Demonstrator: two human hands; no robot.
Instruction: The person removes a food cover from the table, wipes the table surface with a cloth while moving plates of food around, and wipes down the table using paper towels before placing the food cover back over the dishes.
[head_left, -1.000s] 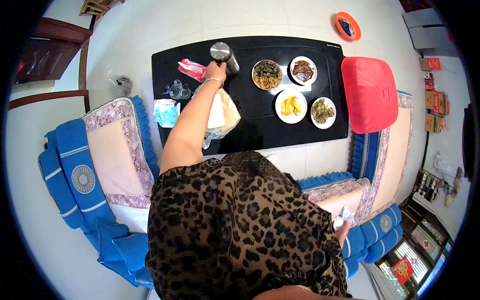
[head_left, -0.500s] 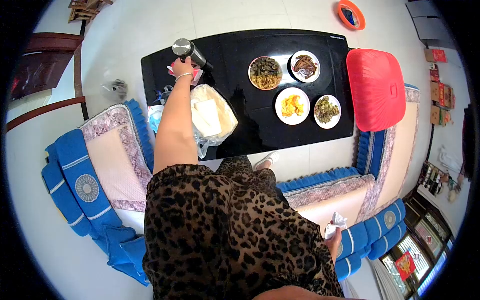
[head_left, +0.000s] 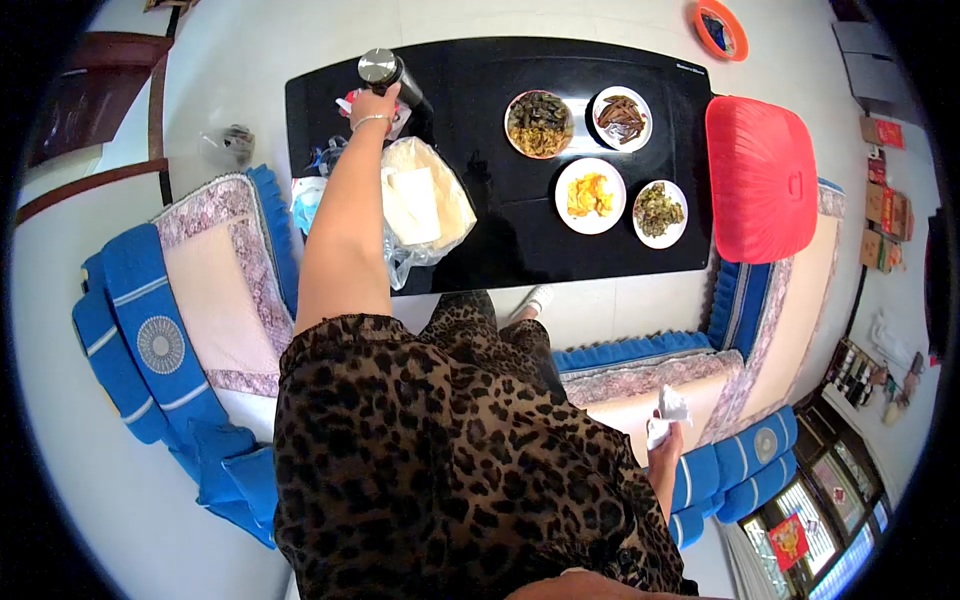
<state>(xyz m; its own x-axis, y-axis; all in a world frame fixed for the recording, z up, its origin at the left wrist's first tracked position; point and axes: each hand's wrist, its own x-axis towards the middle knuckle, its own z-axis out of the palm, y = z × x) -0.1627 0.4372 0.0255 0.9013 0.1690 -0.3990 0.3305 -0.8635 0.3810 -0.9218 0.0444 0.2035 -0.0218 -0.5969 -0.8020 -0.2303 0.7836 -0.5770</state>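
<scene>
My left hand (head_left: 376, 104) reaches over the far left of the black table, its fingers closed on the side of a dark thermos flask (head_left: 408, 88) with a steel lid. Under and beside this hand lies a red and white packet (head_left: 399, 119), partly covered. A clear plastic bag (head_left: 455, 222) with a pale, flat stack inside lies nearer to me, right of my forearm. My right hand (head_left: 664, 457) is low at my right side, closed around a crumpled white tissue (head_left: 668, 412).
Several dishes of food stand on the black table (head_left: 490, 255), including a plate of yellow food (head_left: 590, 196). A red food cover (head_left: 762, 180) sits at its right end. Blue sofas (head_left: 160, 345) flank the table, and an orange basin (head_left: 721, 30) stands on the floor.
The view has shifted, so the table appears higher. My left hand stays at the thermos flask. In my right hand the tissue appears slightly more raised.
</scene>
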